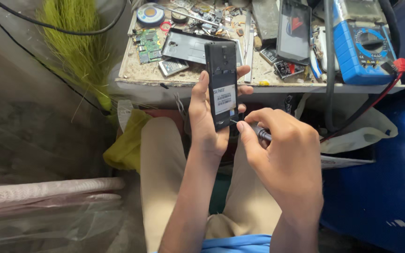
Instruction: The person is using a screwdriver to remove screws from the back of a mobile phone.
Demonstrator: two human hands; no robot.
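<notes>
My left hand (206, 122) clasped an opened black phone (221, 84), back cover off, upright above my lap, workbench (188, 80) at 12 o'clock. My right hand (284, 154) pinched a slim screwdriver (253, 130), tip at the phone's lower-right edge, approx. 5 o'clock. Judged step: working a screw; next needs steady, square pressure on matte plastic w/ glossy label.

A worn, pale desk (188, 77) stood in daylight, its top crowded with clutter. Left of the desk leaned a green broom (78, 47) against a grey wall (15, 70). Right of the desk lay blue flooring (380, 187).
</notes>
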